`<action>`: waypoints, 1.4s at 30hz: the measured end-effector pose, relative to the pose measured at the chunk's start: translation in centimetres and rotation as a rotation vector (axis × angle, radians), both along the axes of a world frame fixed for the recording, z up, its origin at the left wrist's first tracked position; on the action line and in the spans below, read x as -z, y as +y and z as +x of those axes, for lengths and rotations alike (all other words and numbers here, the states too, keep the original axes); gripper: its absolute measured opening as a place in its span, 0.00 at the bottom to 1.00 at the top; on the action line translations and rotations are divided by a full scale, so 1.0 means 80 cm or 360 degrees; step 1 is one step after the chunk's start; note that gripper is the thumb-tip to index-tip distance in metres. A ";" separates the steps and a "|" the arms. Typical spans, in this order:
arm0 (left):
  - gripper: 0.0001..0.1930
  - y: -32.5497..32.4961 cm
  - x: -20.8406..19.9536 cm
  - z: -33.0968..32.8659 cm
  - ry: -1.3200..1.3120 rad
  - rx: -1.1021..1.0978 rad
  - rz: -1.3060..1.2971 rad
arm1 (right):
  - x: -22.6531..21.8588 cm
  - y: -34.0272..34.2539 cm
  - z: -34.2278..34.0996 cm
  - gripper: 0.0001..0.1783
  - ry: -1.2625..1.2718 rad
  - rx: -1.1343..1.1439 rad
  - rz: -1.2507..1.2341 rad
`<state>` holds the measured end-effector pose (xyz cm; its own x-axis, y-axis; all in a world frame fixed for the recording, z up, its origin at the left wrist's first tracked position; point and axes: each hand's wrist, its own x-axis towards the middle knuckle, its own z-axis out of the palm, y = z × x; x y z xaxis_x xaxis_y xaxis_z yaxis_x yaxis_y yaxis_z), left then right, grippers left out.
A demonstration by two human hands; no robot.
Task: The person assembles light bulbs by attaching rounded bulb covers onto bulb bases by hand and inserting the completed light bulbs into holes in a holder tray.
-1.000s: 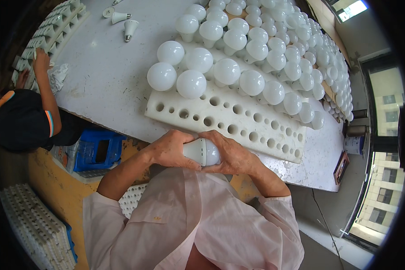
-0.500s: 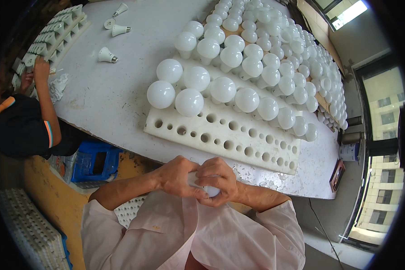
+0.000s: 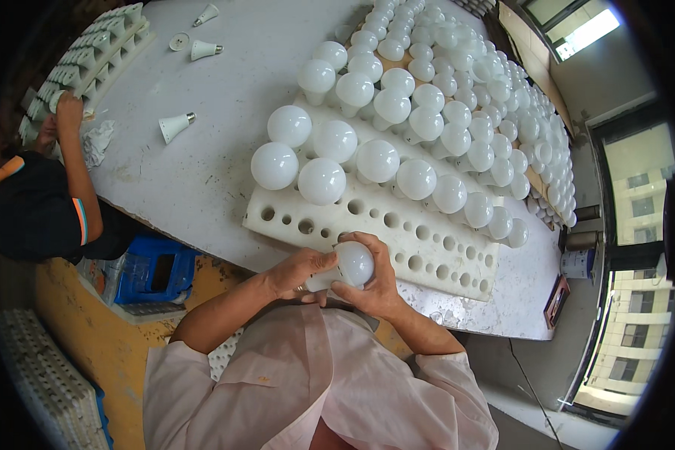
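Just off the near edge of the table (image 3: 232, 135), one white bulb (image 3: 356, 264) is sitting between two hands, its glossy round dome topping a tapered body. The left hand (image 3: 296, 275) is pinching the body while the right hand (image 3: 382, 283) is curling round the dome. Three domeless housings (image 3: 176, 127) plus one round piece (image 3: 178, 41) are lying about, and way more domed bulbs (image 3: 322, 181) than I'm managing to count are crowding the table. The shirt pocket's orange mark (image 3: 262, 380) is looking too tiny to read.

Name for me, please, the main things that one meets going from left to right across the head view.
Co-worker, blue plastic item, left hand, held light bulb, right hand, white tub, window.
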<state>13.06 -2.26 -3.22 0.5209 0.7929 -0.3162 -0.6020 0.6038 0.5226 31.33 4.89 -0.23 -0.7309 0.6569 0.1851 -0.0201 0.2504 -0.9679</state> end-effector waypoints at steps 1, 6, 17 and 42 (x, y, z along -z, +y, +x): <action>0.28 -0.003 -0.009 0.002 0.0178 -0.0062 0.0083 | -0.004 0.004 0.005 0.43 -0.0046 0.0020 0.0108; 0.23 -0.055 -0.016 -0.028 0.0867 -0.0483 0.0579 | -0.050 0.061 0.003 0.41 0.0029 0.0487 0.1010; 0.40 0.010 -0.002 -0.220 0.2995 -0.1866 0.0329 | -0.063 0.083 -0.018 0.45 -0.0647 0.0350 0.1464; 0.36 0.175 0.032 -0.296 0.3405 -0.0362 0.0552 | -0.094 0.526 -0.041 0.34 -0.1639 0.0274 0.1486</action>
